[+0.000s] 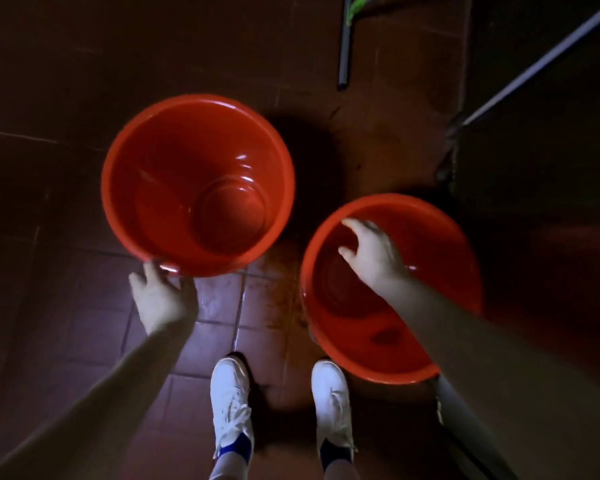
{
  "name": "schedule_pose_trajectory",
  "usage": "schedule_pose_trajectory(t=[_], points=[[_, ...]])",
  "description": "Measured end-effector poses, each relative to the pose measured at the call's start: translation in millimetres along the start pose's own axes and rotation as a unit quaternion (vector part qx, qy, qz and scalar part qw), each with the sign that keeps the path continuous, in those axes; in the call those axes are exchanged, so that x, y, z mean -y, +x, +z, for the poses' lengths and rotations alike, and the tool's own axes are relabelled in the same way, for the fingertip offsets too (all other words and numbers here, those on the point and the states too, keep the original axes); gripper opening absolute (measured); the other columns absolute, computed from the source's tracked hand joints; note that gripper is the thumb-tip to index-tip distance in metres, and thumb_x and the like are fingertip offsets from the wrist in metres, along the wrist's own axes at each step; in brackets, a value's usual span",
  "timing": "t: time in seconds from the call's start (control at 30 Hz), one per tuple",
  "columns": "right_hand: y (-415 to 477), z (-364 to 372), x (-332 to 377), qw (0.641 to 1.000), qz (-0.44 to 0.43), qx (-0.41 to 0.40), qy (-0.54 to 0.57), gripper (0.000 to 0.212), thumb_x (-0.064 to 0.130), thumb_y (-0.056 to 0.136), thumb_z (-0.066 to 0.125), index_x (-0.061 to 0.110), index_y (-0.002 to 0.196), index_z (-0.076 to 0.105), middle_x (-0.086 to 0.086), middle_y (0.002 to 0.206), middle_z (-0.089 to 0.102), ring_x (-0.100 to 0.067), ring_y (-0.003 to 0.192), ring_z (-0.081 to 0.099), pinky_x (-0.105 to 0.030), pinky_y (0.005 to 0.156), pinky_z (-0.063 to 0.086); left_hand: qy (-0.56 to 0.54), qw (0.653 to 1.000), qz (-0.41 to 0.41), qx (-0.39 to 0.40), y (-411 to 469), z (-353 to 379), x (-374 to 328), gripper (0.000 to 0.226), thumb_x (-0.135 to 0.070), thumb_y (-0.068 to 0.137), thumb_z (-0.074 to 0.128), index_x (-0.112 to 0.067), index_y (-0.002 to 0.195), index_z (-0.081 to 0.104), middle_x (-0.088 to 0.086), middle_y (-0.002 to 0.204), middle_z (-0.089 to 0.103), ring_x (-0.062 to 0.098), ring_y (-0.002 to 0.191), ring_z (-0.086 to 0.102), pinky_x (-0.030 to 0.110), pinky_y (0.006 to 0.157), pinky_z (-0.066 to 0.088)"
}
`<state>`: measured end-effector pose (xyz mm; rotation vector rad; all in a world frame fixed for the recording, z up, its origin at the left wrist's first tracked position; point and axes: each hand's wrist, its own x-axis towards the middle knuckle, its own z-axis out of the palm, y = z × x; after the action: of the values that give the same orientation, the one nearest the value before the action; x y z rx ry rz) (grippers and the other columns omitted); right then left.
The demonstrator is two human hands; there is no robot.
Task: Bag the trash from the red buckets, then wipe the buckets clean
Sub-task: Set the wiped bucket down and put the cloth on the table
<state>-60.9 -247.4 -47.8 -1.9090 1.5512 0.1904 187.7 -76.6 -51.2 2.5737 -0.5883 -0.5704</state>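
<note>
Two red buckets stand on the dark tiled floor. The left bucket [142, 188] is empty inside and glossy. My left hand [161, 296] is at its near rim, fingers curled against the rim's edge. The right bucket [444, 237] sits closer to me, and no trash shows in it either. My right hand [374, 252] hangs over its opening with fingers loosely curled and nothing in them. No bag or cloth is in view.
My two white shoes [231, 403] stand just below the buckets. A grey pole with a green part [346, 39] lies at the top. Another long grey handle [534, 67] slants along the right, beside a dark wall or cabinet. The floor looks wet between the buckets.
</note>
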Motion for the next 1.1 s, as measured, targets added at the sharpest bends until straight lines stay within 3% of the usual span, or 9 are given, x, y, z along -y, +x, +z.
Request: schedule_pose_trajectory(t=[0.1,0.2,0.33,0.43,0.63,0.8,0.93,1.03,1.1], points=[[-34,-16,-54,0.998,0.048,0.0,-0.044,0.056,0.026,0.09,0.065,0.023,0.142,0.044,-0.009,0.137,0.05,-0.03,0.128,0.045,-0.039,0.106,0.039,0.029,0.985,0.149,0.08,-43,21,-25,0.033,0.005,0.077,0.063,0.003,0.11,0.056,0.026,0.106,0.05,0.04,0.094,0.052,0.048,0.081,0.046],[-57,-33,-105,0.991,0.107,-0.018,-0.081,0.056,0.029,0.09,0.062,0.022,0.142,0.044,-0.014,0.136,0.049,-0.034,0.125,0.045,-0.04,0.105,0.039,0.023,0.967,0.121,0.222,-72,51,-55,0.048,-0.009,0.082,0.069,-0.008,0.127,0.052,0.016,0.121,0.051,0.034,0.102,0.058,0.044,0.086,0.049],[-73,-43,-158,0.978,0.186,-0.012,-0.098,0.066,0.027,0.088,0.063,0.027,0.147,0.034,-0.012,0.145,0.036,-0.036,0.128,0.041,-0.043,0.105,0.04,0.046,0.947,0.107,0.299,-89,88,-79,0.077,-0.016,0.081,0.07,-0.03,0.146,0.033,0.013,0.134,0.046,0.034,0.118,0.051,0.039,0.093,0.044],[-76,-38,-183,0.973,0.225,0.008,-0.051,0.078,0.024,0.086,0.069,0.029,0.15,0.025,-0.016,0.147,0.031,-0.039,0.127,0.043,-0.042,0.105,0.04,0.065,0.946,0.089,0.305,-94,107,-83,0.095,-0.012,0.08,0.068,-0.04,0.152,0.014,0.014,0.139,0.046,0.037,0.118,0.052,0.038,0.092,0.044],[-79,-8,-209,0.968,0.246,0.01,0.042,0.085,0.014,0.087,0.067,0.037,0.151,0.016,-0.017,0.14,0.033,-0.038,0.119,0.051,-0.044,0.097,0.046,0.081,0.949,0.081,0.295,-99,120,-65,0.103,-0.002,0.08,0.065,-0.053,0.148,0.006,0.019,0.126,0.057,0.039,0.095,0.063,0.042,0.082,0.055],[-94,3,-207,0.966,0.222,-0.045,0.128,0.06,0.014,0.094,0.05,0.041,0.143,0.029,-0.005,0.129,0.033,-0.03,0.114,0.052,-0.043,0.093,0.048,0.048,0.95,0.013,0.31,-95,103,-59,0.103,0.007,0.073,0.068,-0.042,0.15,0.021,0.017,0.125,0.059,0.039,0.094,0.066,0.049,0.079,0.058],[-122,-12,-188,0.971,0.205,-0.049,0.117,0.065,0.011,0.093,0.047,0.045,0.143,0.024,-0.008,0.132,0.032,-0.028,0.109,0.053,-0.042,0.094,0.048,0.022,0.957,0.014,0.288,-105,62,-65,0.098,0.009,0.073,0.07,-0.039,0.148,0.029,0.003,0.1,0.059,0.026,0.072,0.066,0.037,0.055,0.06],[-149,-41,-165,0.972,0.187,-0.059,0.126,0.06,0.017,0.094,0.043,0.042,0.145,0.025,-0.009,0.128,0.035,-0.032,0.106,0.055,-0.041,0.092,0.048,0.003,0.961,0.036,0.273,-116,20,-78,0.097,0.01,0.073,0.072,-0.035,0.149,0.03,0.003,0.099,0.059,0.027,0.068,0.068,0.04,0.057,0.061],[-168,-66,-146,0.975,0.166,-0.069,0.129,0.065,0.009,0.091,0.044,0.039,0.147,0.028,-0.011,0.127,0.036,-0.034,0.103,0.058,-0.04,0.09,0.049,-0.009,0.963,0.046,0.265,-124,-12,-90,0.096,0.009,0.073,0.074,-0.036,0.148,0.033,0.003,0.105,0.06,0.027,0.071,0.069,0.04,0.058,0.061]])
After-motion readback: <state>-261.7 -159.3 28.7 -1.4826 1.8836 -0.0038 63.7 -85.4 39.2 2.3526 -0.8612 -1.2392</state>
